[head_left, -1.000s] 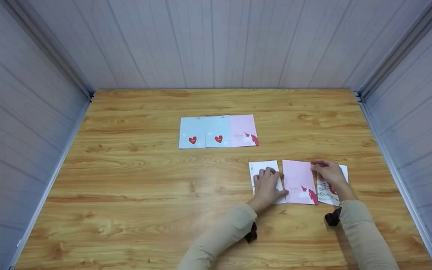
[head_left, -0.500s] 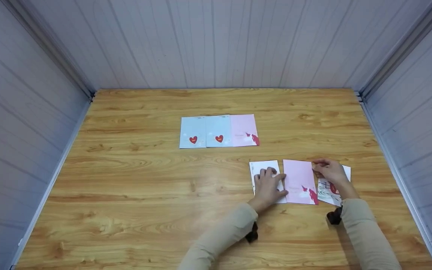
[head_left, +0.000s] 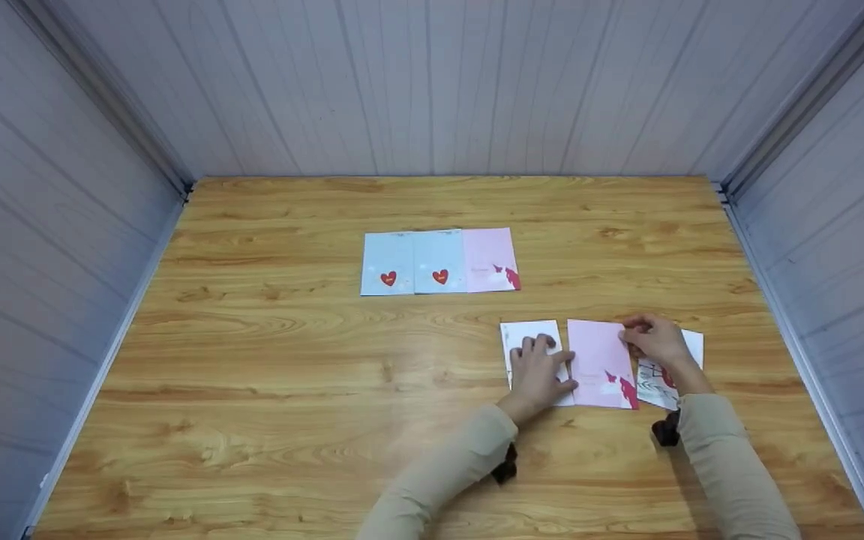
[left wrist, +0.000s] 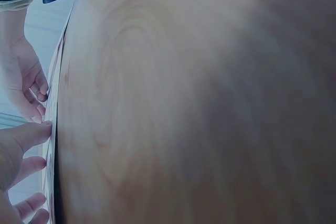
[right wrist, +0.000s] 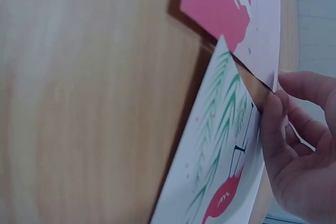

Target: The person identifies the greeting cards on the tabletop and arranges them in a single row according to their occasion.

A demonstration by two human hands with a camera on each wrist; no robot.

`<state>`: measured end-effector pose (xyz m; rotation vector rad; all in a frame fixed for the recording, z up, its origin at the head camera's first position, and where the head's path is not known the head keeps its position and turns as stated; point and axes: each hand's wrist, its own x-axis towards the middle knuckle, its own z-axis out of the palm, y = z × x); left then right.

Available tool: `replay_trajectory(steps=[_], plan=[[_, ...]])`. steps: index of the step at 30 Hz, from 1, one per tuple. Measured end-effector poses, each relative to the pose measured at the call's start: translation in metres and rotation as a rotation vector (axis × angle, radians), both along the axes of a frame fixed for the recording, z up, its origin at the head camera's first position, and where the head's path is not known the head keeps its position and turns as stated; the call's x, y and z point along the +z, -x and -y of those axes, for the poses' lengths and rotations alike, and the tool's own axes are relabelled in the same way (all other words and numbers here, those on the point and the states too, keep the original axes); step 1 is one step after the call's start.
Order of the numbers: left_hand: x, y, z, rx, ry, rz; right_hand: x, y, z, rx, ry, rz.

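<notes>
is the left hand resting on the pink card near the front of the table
No, the left hand rests on the white rectangular paper card, beside the pink paper card.

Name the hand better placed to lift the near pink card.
Right, probably. The right hand already pinches the pink card's far right corner; the left hand lies flat across the white card beside it.

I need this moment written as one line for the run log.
left hand: rests on white card | right hand: pinches pink card edge | three cards: farther back on table
</notes>
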<state>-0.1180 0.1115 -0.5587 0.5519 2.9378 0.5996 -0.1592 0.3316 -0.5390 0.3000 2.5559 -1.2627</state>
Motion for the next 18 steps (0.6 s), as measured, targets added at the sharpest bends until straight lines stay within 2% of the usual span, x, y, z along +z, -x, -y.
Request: replay_trajectory(steps=[5,8,18], plan=[[-0.0001,0.0002,-0.0006,-0.002,-0.015,-0.003,0.0011,0.0005,0.0012,0.009,-0.014,0.019],[0.0,0.0002,-0.0006,0.001,-0.017,-0.008,0.0009,0.0005,0.0007,-0.008,0.033,0.021],[0.0,0.0008,0.0005,0.024,-0.048,0.01,0.0008,-0.0078,0.0018,-0.137,0.362,-0.041]])
